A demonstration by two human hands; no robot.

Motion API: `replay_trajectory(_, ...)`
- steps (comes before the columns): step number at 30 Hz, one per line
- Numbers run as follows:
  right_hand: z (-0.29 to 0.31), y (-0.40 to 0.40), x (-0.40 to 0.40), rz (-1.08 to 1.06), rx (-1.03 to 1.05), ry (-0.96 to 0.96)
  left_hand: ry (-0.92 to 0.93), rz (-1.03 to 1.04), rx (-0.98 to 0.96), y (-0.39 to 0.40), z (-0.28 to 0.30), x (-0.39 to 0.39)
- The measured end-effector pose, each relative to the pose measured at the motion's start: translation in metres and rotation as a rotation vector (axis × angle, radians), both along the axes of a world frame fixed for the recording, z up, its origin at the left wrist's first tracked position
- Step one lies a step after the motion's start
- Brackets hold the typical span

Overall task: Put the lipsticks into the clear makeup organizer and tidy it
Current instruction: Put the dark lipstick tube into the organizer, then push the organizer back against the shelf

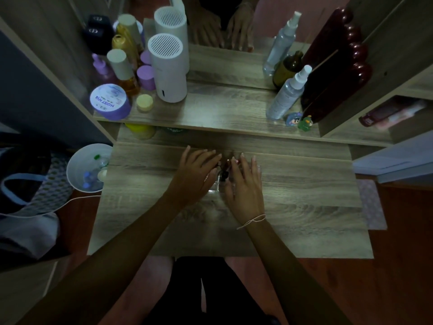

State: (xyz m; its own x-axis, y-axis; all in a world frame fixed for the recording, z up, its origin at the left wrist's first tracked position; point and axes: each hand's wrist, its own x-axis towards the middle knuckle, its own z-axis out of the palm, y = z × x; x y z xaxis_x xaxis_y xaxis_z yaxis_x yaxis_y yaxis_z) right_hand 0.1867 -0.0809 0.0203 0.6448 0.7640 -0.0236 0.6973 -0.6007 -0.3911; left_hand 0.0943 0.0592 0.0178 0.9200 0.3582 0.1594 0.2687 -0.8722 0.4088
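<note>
A: Lipsticks (224, 171) sit in the clear organizer (216, 185), right in the middle of the worktop (304, 188). I can only see a few dark tubes poking up between the two hands.

B: Why are both hands around it?

A: I think they are keeping the little box steady. The left hand (198, 175) is at 9 o'clock of the box, and the right hand (243, 191) is at 3 o'clock. They cup it from both sides so it does not slide.

B: Are the hands holding something?

A: The left hand has its fingers spread out and laid over the box. The right hand is spread too, with one fingertip (234, 159) touching something small and reddish at the top. I cannot tell if it is pinching it.

B: Why do the tubes stand up?

A: The box has small slots, so each tube stays upright and is easy to pick.

B: What about the other stuff?

A: The white can (168, 69) and the purple tub (110, 102) are on the shelf at 11 o'clock, well apart. The spray bottle (287, 92) is at 1 o'clock. They are out of the way.

B: Is the job nearly done?

A: I guess so. No loose tubes lie on the worktop.
</note>
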Motion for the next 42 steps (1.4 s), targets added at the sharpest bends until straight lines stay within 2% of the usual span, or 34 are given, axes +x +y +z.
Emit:
replay_trajectory(23,-0.007,-0.01,-0.003,0.016,0.025,-0.022,0.029,0.015,-0.061,0.001,-0.002,-0.017)
replay_trajectory(31,-0.024,-0.049,-0.02,-0.198,0.11,0.009,0.092,0.191,-0.122,-0.022,-0.036,-0.058)
replay_trajectory(37,-0.058,-0.075,-0.025,-0.282,-0.076,0.05,0.224,0.162,-0.153,-0.043,-0.068,-0.087)
replay_trajectory(42,-0.069,-0.076,-0.023,-0.26,-0.131,0.077,0.255,0.18,-0.113,-0.049,-0.089,-0.089)
